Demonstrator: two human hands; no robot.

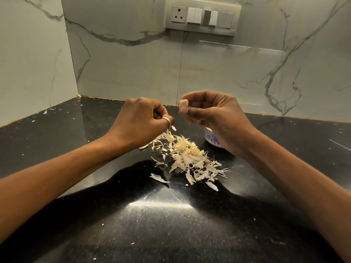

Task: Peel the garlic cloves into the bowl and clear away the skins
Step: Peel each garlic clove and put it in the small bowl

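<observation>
Garlic peeling at a kitchen corner: a person's right hand (pixel 214 114) pinches a garlic clove (pixel 183 104) between the thumb and curled fingers. The clove juts from the grip toward 9 o'clock, raised above a black granite countertop (pixel 95 215). The left hand (pixel 140 122), a ring (pixel 167 120) on one finger, hangs near the clove at its 8 o'clock with fingers curled together. A scrap of skin (pixel 173 128) sits just at the fingertips, and whether it is held or loose cannot be told. Below and between the hands, a pile of skins (pixel 190 156) spreads over the counter, with stray flakes trailing toward 5 and 7 o'clock. A small blue-patterned bowl (pixel 211 138) stands at the pile's 2 o'clock, mostly hidden under the right hand. A marble wall (pixel 133 63) closes the counter at 12 and 9 o'clock, cornering at 10, with a switch panel (pixel 202 16) mounted high at 12. Speckled counter stretches toward 6 o'clock, and toward 3 beyond the right forearm.
</observation>
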